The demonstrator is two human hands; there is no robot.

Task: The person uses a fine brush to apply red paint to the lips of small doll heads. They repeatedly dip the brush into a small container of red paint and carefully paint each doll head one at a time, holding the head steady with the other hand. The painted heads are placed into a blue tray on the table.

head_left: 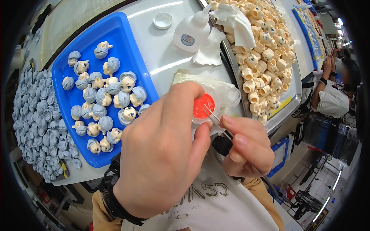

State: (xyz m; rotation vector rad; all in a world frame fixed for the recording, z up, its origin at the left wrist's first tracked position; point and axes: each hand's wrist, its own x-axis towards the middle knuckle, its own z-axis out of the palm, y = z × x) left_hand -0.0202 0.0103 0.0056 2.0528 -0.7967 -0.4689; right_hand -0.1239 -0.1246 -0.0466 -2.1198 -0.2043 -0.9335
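My right hand (pixel 248 146) pinches a pair of metal tweezers (pixel 214 120). Their tips reach into red material (pixel 198 111) in a small round clear container. That container is steadied by my left hand (pixel 158 142), whose index finger and thumb curve closed around its near left side; the other fingers are hidden behind the back of the hand. Directly behind the red material lies a clear plastic piece with a round cap-like end (pixel 232 96). A blue tray (pixel 90 34) left of my hands carries several doll heads (pixel 128 81) with light blue hair pieces.
A heap of blue-grey hair pieces (pixel 42 123) lies at the far left. A metal tray (pixel 296 77) piled with beige doll face parts (pixel 266 54) stands at the right. A white squeeze bottle (pixel 191 32), white cloth (pixel 210 48) and round lid (pixel 162 20) stand beyond my hands. A person (pixel 333 98) sits far right.
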